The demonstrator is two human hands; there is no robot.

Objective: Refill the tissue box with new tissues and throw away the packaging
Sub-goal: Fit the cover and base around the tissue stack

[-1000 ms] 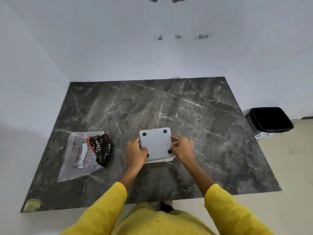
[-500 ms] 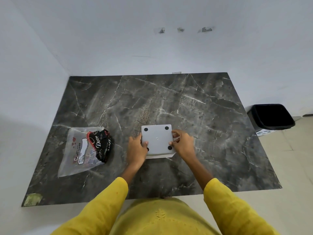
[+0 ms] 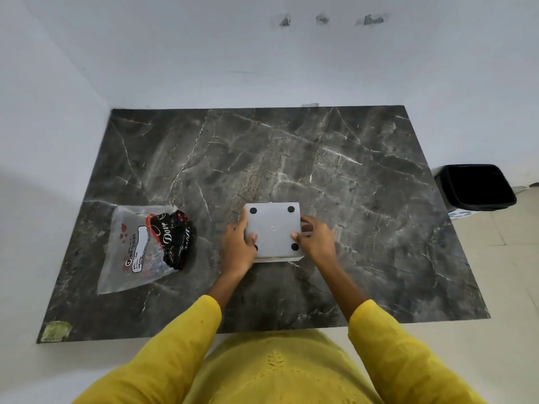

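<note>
Both hands [image 3: 237, 246] clasp tissue box [image 3: 272, 228], mid-table [image 3: 350, 176]

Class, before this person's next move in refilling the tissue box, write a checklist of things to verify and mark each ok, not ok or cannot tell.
1. Square white tissue box upside down, black feet up: ok.
2. Left hand and right hand grip opposite sides: ok.
3. Base panel seated flush: cannot tell.
4. Tissues inside box: cannot tell.
5. Clear plastic tissue wrapper binned: not ok, it lies on the dark marble table.
6. Black waste bin open, beside table: ok.
</note>
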